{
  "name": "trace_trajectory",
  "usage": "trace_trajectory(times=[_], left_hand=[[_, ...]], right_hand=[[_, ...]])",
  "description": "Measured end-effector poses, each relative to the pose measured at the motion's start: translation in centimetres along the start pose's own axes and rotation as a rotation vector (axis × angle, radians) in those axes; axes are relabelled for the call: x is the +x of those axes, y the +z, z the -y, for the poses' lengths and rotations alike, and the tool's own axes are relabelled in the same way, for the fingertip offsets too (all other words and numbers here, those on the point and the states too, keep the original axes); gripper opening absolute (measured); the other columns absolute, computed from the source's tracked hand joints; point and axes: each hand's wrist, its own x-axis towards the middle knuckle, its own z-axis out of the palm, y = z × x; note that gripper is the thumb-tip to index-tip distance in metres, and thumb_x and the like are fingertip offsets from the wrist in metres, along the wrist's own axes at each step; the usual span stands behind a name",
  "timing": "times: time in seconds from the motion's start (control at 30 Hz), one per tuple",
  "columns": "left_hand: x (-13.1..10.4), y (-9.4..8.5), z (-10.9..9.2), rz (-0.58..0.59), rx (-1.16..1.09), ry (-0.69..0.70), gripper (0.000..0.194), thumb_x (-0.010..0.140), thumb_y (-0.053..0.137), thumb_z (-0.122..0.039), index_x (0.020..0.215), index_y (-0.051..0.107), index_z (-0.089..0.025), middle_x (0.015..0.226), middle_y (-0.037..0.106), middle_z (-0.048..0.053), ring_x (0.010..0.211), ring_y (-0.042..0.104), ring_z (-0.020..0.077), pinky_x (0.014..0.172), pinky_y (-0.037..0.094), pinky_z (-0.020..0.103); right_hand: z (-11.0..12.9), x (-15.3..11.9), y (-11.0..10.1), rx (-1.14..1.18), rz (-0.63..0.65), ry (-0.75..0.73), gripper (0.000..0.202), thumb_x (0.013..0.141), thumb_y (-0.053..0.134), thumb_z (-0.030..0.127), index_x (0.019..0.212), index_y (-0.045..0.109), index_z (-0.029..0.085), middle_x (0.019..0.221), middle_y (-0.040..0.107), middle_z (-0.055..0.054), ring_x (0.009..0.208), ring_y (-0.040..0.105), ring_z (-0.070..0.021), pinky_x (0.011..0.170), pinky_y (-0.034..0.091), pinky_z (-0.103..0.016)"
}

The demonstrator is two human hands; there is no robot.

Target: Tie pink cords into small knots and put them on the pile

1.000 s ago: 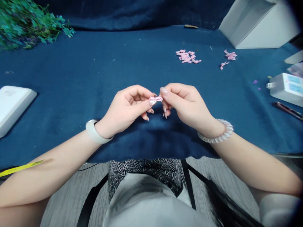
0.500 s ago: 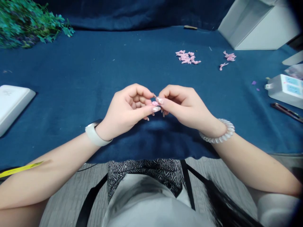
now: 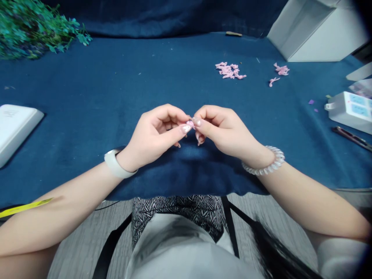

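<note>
A small pink piece (image 3: 190,124) is pinched between the fingertips of both hands, above the blue cloth. My left hand (image 3: 155,130) closes its thumb and index finger on it from the left. From the right, my right hand (image 3: 222,128) grips it with thumb and index finger, its other fingers curled beneath. The fingertips of the two hands meet and partly cover the piece. Beyond the hands lies a loose pile of pink pieces (image 3: 229,70), with a smaller pink cluster (image 3: 281,69) and a single pink piece (image 3: 273,81) to its right.
Blue cloth (image 3: 101,85) covers the table. Green foliage (image 3: 37,29) fills the back left, and a white device (image 3: 17,128) sits at the left edge. On the right are a large white box (image 3: 322,35), a small white case (image 3: 351,110) and a dark pen-like tool (image 3: 351,137).
My left thumb has shifted slightly up and left over the pink piece. My right hand and wrist have moved a little left. The things on the table look unmoved.
</note>
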Motion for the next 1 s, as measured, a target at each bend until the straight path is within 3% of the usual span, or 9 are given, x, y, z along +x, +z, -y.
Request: trace_trajectory(times=[0.27, 0.57, 0.8, 1.0], left_hand=[[0.31, 0.0, -0.38, 0.086, 0.057, -0.005, 0.021, 0.076, 0.073, -0.029, 0.075, 0.057, -0.014, 0.069, 0.06, -0.001, 0.052, 0.057, 0.0081, 0.047, 0.051, 0.019], [0.34, -0.21, 0.21, 0.208, -0.118, -0.095, 0.02, 0.081, 0.068, -0.03, 0.078, 0.053, -0.017, 0.071, 0.057, -0.001, 0.06, 0.058, 0.0093, 0.053, 0.053, 0.02], [0.55, -0.2, 0.0, 0.155, -0.245, -0.25, 0.028, 0.084, 0.059, -0.045, 0.088, 0.052, -0.018, 0.077, 0.061, 0.001, 0.064, 0.063, 0.0126, 0.05, 0.055, 0.024], [0.36, -0.03, 0.07, 0.107, -0.083, -0.144, 0.03, 0.072, 0.076, -0.031, 0.089, 0.056, -0.017, 0.074, 0.062, 0.0, 0.064, 0.064, 0.0114, 0.052, 0.055, 0.02]], right_hand=[[-0.12, -0.07, 0.14, -0.002, 0.006, -0.011, 0.036, 0.082, 0.064, 0.048, 0.072, 0.054, 0.015, 0.057, 0.055, 0.004, 0.048, 0.051, -0.0057, 0.048, 0.042, -0.019], [-0.25, 0.01, 0.32, 0.064, 0.035, -0.001, 0.035, 0.084, 0.061, 0.048, 0.072, 0.052, 0.016, 0.06, 0.056, 0.003, 0.049, 0.051, -0.0059, 0.047, 0.044, -0.019], [-0.41, 0.1, 0.37, 0.036, -0.01, -0.001, 0.035, 0.082, 0.064, 0.048, 0.071, 0.052, 0.017, 0.059, 0.057, 0.003, 0.048, 0.051, -0.0062, 0.047, 0.045, -0.02], [-0.29, 0.0, 0.55, -0.024, -0.066, -0.028, 0.037, 0.082, 0.063, 0.05, 0.07, 0.052, 0.017, 0.057, 0.055, 0.004, 0.048, 0.051, -0.0063, 0.047, 0.043, -0.02]])
